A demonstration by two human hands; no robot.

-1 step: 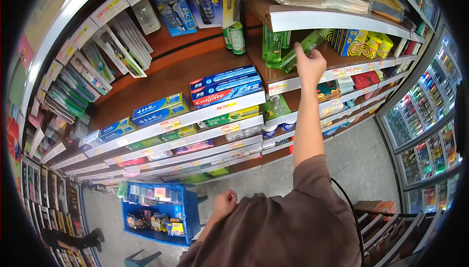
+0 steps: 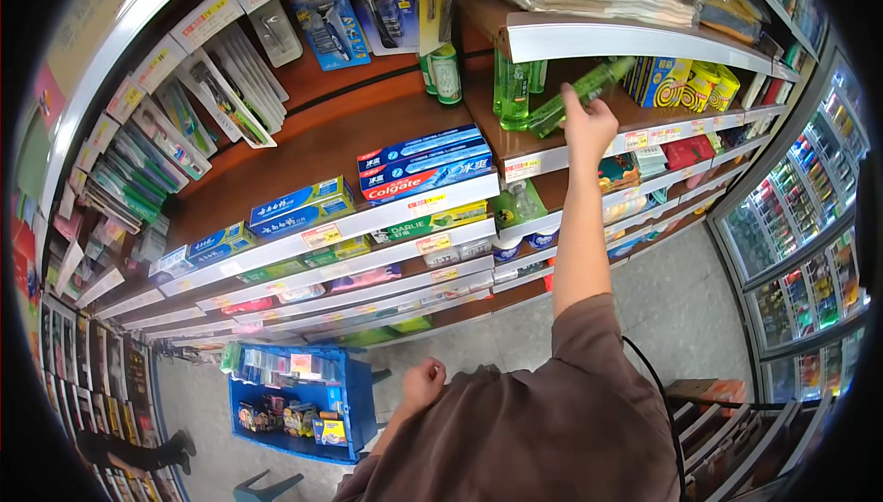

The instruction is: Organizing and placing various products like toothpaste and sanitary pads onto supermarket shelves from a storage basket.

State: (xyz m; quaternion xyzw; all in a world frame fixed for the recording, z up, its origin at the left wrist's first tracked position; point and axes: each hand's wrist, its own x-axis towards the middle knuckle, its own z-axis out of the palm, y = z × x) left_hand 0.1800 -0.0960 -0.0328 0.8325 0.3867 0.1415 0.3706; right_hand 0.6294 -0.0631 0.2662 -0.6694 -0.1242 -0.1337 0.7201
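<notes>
My right hand grips clear green bottle, tipped sideways over brown shelf. My left hand low, fingers curled in. Standing green bottles just left of gripped one. Yellow packs with black rings to right. Toothpaste boxes farther left. Blue crate on floor, near left hand.

The bottle is slim, see-through and green, tipped well off upright in the right hand, fingers about its middle. From here it slants over the shelf: left end nearer, just beside the standing bottles, right end farther off. Whether it touches the shelf, I can't tell.
</notes>
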